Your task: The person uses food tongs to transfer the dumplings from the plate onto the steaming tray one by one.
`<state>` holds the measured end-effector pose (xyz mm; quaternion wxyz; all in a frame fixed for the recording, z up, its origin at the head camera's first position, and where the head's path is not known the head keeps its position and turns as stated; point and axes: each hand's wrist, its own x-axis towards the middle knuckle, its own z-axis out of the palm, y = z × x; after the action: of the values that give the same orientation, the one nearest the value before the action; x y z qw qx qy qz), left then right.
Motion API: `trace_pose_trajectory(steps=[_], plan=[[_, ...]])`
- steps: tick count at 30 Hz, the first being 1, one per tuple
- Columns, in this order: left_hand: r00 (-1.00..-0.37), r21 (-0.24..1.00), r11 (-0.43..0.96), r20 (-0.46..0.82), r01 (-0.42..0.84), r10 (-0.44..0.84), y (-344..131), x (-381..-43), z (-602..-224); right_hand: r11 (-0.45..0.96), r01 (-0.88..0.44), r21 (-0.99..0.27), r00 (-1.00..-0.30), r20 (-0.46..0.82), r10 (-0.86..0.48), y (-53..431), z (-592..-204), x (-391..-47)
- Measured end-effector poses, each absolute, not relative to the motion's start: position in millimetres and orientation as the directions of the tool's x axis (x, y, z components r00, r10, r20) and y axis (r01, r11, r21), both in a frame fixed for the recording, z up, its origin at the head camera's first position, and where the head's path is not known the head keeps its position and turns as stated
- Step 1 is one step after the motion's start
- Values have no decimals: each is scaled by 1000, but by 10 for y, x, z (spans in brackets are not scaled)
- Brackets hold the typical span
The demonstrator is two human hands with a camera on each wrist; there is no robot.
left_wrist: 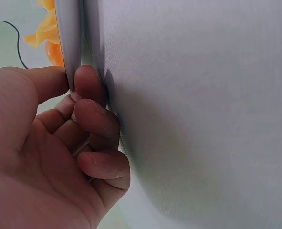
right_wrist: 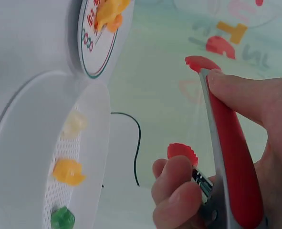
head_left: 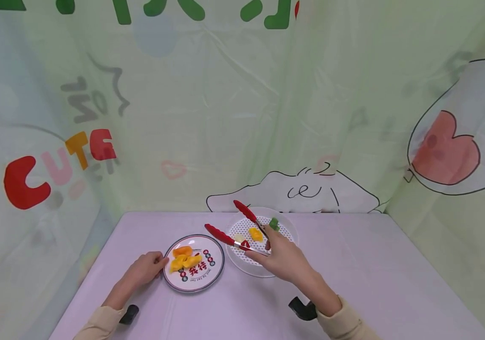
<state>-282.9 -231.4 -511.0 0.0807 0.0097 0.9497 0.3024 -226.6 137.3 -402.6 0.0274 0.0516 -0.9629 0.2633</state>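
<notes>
While left hand (head_left: 146, 268) pinches plate (head_left: 174, 277), right hand (head_left: 286, 258) grips tongs (head_left: 220, 234)

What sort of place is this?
Probably a small staged tabletop booth rather than an ordinary kitchen: cartoon-printed sheets hang close around a pale table, where a plate and a perforated tray hold colourful dumpling-like pieces.

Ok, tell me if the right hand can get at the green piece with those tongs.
Probably yes: the right hand holds the tongs spread, and the green piece lies uncovered in the basket, though the tongs point away and would need turning.
</notes>
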Motion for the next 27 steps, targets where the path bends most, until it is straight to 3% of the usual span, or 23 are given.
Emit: trace_pose_trajectory(steps=[13, 27], plan=[[-984, 580, 814, -163, -36, 72, -2307, -2807, -5027, 850, -208, -484, -970, -8, -242, 943, -4224, -2164], [-986, 579, 815, -143, -15, 84, -2304, -2795, -5057, 902, -220, -372, -962, -72, -264, 808, -4510, -2149]])
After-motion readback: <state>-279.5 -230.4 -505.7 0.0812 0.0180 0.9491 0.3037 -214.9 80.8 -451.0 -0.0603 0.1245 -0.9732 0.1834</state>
